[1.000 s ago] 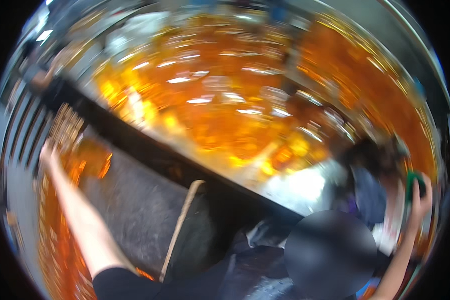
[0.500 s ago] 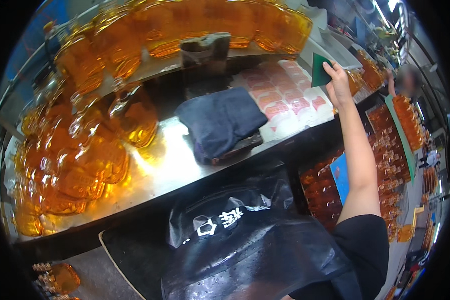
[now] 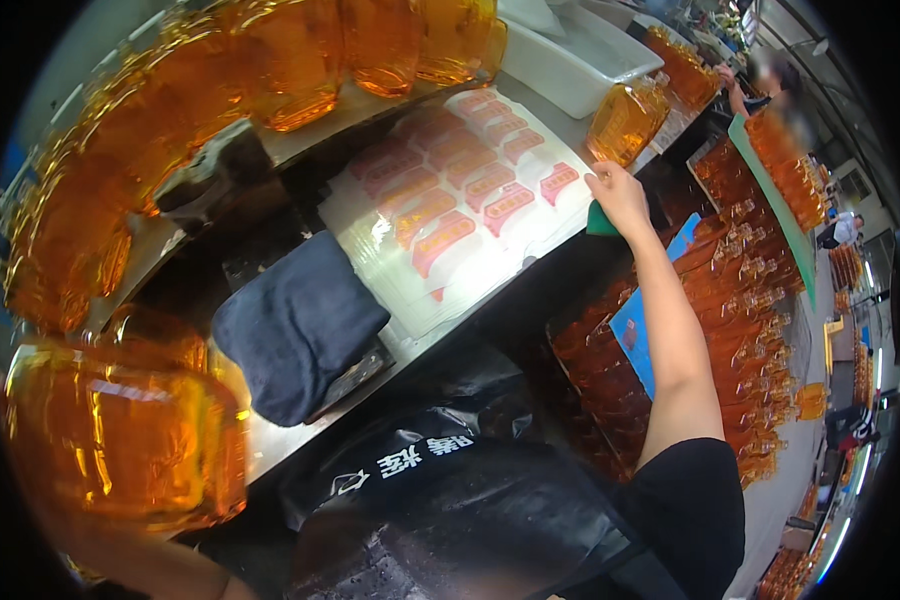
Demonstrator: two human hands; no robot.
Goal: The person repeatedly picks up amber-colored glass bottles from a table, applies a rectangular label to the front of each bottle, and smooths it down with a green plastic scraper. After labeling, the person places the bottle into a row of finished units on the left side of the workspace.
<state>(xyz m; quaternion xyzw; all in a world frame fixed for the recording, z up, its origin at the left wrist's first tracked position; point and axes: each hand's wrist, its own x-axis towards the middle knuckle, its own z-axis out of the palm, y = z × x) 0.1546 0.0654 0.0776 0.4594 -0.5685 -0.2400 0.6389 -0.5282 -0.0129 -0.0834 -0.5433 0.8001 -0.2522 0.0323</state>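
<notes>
At the lower left a large amber glass bottle [image 3: 130, 440] is lifted close, on its side. My left forearm [image 3: 160, 565] reaches under it; the hand itself is mostly lost in shadow behind the glass, around the bottle's far end. My right hand [image 3: 622, 198] is closed at the right edge of a sheet of red and gold labels [image 3: 470, 185], its fingertips at the sheet's corner. A green flat card [image 3: 599, 221] sticks out below its fingers. Between the two hands lies a folded dark blue cloth [image 3: 300, 325] on a dark block.
Amber bottles [image 3: 290, 70] stand in a curved row along the back and left. A white plastic tub [image 3: 580, 65] sits at the back right, with another amber bottle [image 3: 628, 120] before it. Crowded bottles [image 3: 740, 300] and a blue sheet [image 3: 640, 335] lie right; a person [image 3: 765, 85] works beyond.
My right hand has come down with the green card to the label sheet's edge. My left forearm and the raised bottle have come into view. The view has shifted rightward.
</notes>
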